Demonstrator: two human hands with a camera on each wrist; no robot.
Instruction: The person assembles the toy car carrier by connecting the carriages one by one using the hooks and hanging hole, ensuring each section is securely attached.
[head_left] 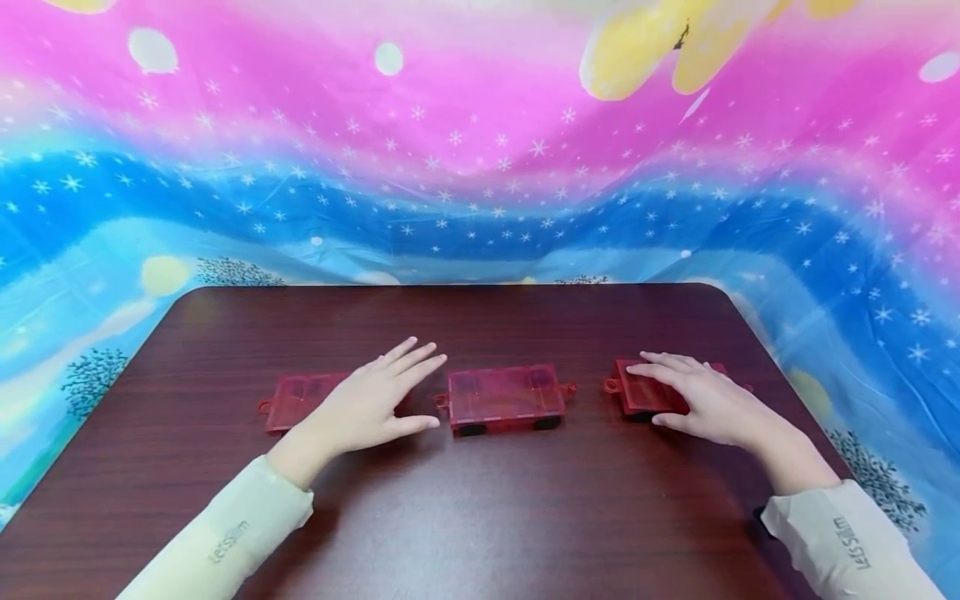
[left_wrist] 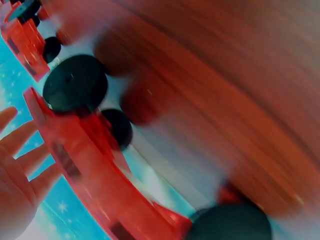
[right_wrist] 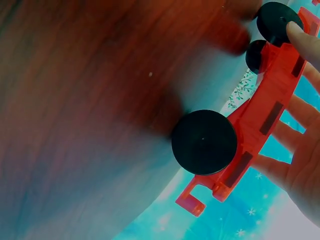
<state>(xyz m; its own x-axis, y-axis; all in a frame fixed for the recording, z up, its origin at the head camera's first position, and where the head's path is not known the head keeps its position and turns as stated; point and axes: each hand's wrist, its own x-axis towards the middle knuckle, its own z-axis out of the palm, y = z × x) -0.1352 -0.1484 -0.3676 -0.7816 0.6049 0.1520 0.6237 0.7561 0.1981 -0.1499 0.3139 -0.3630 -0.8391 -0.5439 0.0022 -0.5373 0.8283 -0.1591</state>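
Note:
Three see-through red toy car bases with black wheels and loop-and-hook couplers stand in a row on the table. My left hand spreads its fingers over the right part of the left car base, which it partly hides. The middle car base is apart from both hands. Over the right car base lies my right hand, fingers extended across its top. In the right wrist view the thumb overlaps a black wheel; whether it touches is unclear. The left wrist view shows the left base's underside.
The dark brown wooden table has rounded far corners. Behind and beside it hangs a pink and blue cloth with snowflakes. Gaps separate the middle car base from the other two.

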